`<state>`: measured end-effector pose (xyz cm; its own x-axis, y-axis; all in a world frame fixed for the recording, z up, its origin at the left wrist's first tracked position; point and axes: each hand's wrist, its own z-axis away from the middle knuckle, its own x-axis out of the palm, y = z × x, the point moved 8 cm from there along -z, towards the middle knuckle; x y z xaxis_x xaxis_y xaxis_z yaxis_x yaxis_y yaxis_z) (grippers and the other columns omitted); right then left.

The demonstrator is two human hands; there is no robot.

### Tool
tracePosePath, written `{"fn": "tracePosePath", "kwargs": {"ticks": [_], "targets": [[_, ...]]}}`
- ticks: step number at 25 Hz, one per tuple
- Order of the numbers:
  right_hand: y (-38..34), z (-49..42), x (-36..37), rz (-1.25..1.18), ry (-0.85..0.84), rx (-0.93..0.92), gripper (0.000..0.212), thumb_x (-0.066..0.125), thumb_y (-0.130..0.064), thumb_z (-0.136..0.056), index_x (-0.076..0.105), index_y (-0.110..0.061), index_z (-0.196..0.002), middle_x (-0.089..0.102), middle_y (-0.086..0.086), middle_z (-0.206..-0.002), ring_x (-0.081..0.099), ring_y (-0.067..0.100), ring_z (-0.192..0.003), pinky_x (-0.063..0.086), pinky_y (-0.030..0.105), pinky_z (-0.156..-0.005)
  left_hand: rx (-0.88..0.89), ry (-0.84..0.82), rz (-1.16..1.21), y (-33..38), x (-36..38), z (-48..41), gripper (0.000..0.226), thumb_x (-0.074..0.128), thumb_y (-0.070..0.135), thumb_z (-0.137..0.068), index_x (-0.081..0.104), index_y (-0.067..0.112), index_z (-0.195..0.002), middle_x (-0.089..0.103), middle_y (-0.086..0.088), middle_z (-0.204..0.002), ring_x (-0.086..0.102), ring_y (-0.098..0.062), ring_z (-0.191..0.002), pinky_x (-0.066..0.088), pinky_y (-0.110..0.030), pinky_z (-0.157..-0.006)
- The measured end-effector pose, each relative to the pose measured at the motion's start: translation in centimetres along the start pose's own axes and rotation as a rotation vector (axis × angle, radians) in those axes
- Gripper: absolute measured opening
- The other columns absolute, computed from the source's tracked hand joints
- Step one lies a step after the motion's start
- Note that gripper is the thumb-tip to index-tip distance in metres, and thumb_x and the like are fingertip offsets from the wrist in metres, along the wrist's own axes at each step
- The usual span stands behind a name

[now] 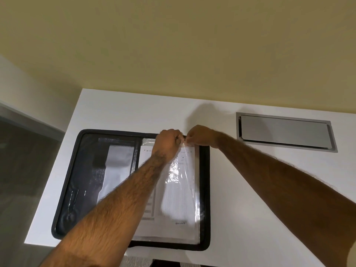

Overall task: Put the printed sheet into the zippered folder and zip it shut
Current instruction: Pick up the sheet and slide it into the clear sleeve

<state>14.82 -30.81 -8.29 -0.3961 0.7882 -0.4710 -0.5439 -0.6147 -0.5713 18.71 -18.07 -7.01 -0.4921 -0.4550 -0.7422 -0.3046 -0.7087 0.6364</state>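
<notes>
Both of my bare arms reached forward over a white table [231, 189] toward the far edge of an open black folder [77, 189], which lay flat near the table's left and front edges. Starting at the left, a grey floor and a pale ledge showed beyond the table's left edge. The folder's left half held dark pockets with a shiny grey panel [117, 170] tucked into them, and its zipper ran around the black rim, undone. On the folder's right half lay a clear plastic sleeve [179, 176], wrinkled and glinting, and the printed sheet [173, 205] sat under that plastic with the word ENTERED legible near its lower edge. I could not tell whether the sheet was fully seated in the sleeve or only lay beneath it.

My left hand [168, 143] was curled closed at the sleeve's top edge, fingers pinching the plastic there. Just beside it, almost touching, my right hand [200, 136] was also closed, with its fingertips nipping the same top edge of the sleeve near the folder's far right corner. Between the two hands a small tab of clear plastic stood up.

Further right, well apart from the folder, a grey metal hatch [285, 132] was set flush into the table near its far edge, with its lid down. Behind the table rose a plain yellowish wall [173, 45].
</notes>
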Motion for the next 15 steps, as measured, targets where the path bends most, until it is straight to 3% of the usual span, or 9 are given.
{"fn": "tracePosePath", "kwargs": {"ticks": [2,5,8,11,15], "targets": [[0.9,0.7,-0.1,-0.108,0.171,-0.017,0.013,0.061,-0.013,-0.086,0.069,-0.002,-0.084,0.06,0.005,-0.08,0.057,0.022,-0.081,0.045,0.032,-0.07,-0.029,0.111,0.003,-0.6,-0.5,1.7,0.033,0.067,0.029,-0.093,0.064,0.02,-0.125,0.062,-0.002,-0.133,0.055,-0.022,-0.126,0.042,-0.038,-0.11],[2.7,2.6,0.9,-0.238,0.354,0.028,0.029,0.058,-0.012,-0.087,0.068,-0.01,-0.114,0.066,0.002,-0.098,0.062,0.019,-0.091,0.048,0.028,-0.079,-0.246,0.22,-0.012,-3.4,-0.9,6.9,0.057,0.06,0.04,-0.096,0.046,0.015,-0.145,0.042,-0.009,-0.154,0.036,-0.026,-0.144,0.03,-0.042,-0.12],[4.4,4.6,2.1,-0.257,0.497,0.046,0.041,0.055,-0.018,-0.085,0.062,-0.015,-0.126,0.067,0.004,-0.102,0.063,0.017,-0.089,0.054,0.032,-0.081,-0.402,0.29,-0.055,-5.7,-1.3,12.8,0.056,0.056,0.042,-0.097,0.044,0.012,-0.143,0.047,-0.011,-0.148,0.046,-0.029,-0.134,0.042,-0.045,-0.111],[6.0,6.9,4.1,-0.287,0.548,0.092,0.036,0.056,-0.021,-0.087,0.061,-0.016,-0.123,0.068,0.001,-0.096,0.067,0.017,-0.085,0.061,0.04,-0.077,-0.517,0.235,-0.033,-6.9,-1.3,17.3,0.056,0.055,0.045,-0.097,0.043,0.011,-0.14,0.052,-0.009,-0.137,0.054,-0.028,-0.122,0.05,-0.042,-0.099],[8.6,11.0,8.5,-0.331,0.49,0.273,0.04,0.057,-0.019,-0.095,0.053,-0.01,-0.134,0.063,0.0,-0.107,0.06,0.008,-0.08,0.052,0.023,-0.064,-0.673,0.192,0.02,-8.7,-1.5,20.1,0.046,0.051,0.042,-0.099,0.052,0.007,-0.128,0.055,-0.012,-0.122,0.053,-0.025,-0.108,0.048,-0.038,-0.084]]}}
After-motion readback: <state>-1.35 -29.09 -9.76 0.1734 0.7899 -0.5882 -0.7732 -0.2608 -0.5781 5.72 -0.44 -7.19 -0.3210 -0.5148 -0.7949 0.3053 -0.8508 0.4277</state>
